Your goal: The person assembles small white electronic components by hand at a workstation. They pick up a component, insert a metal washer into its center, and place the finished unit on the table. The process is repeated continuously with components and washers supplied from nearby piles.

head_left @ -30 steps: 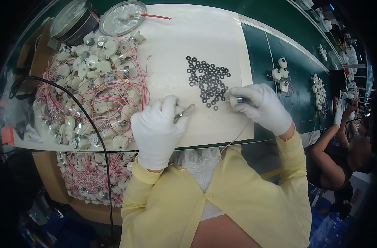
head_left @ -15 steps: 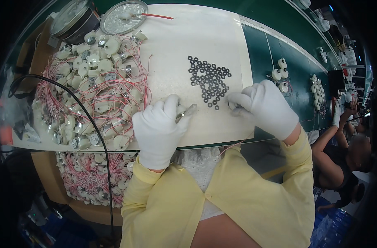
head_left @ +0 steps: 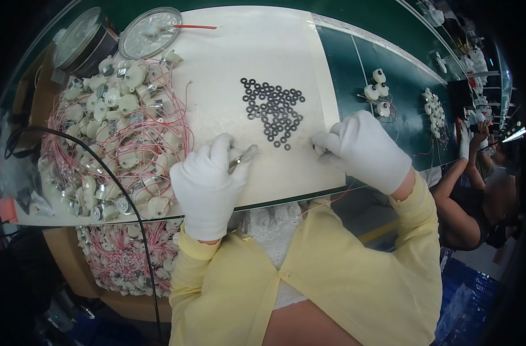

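My left hand (head_left: 208, 181), in a white glove, is closed around a small shiny metal piece (head_left: 234, 165); its kind is mostly hidden by the fingers. The glove's thumb and fingertip look smeared with something translucent. My right hand (head_left: 361, 147), gloved too, is pinched shut just above the white sheet. A bit of something dark shows at its fingertips, too small to name. A thin reddish wire (head_left: 331, 199) runs from beneath that hand over the table edge towards my lap. Between and beyond both hands lies a loose spread of small black rings (head_left: 271, 109) on the white sheet (head_left: 216, 69).
A heap of white motors with red wires (head_left: 124, 132) covers the left side. Behind it stand an open tin (head_left: 81, 40) and a lid (head_left: 150, 34) with a red stick. More motors (head_left: 378, 89) sit on the green tabletop (head_left: 343, 63). A black cable (head_left: 110, 173) crosses the left.
The view has shifted, so the table things appear further left. My right hand's pinched fingers have turned slightly, showing something dark at the tips. My left hand keeps its grip.
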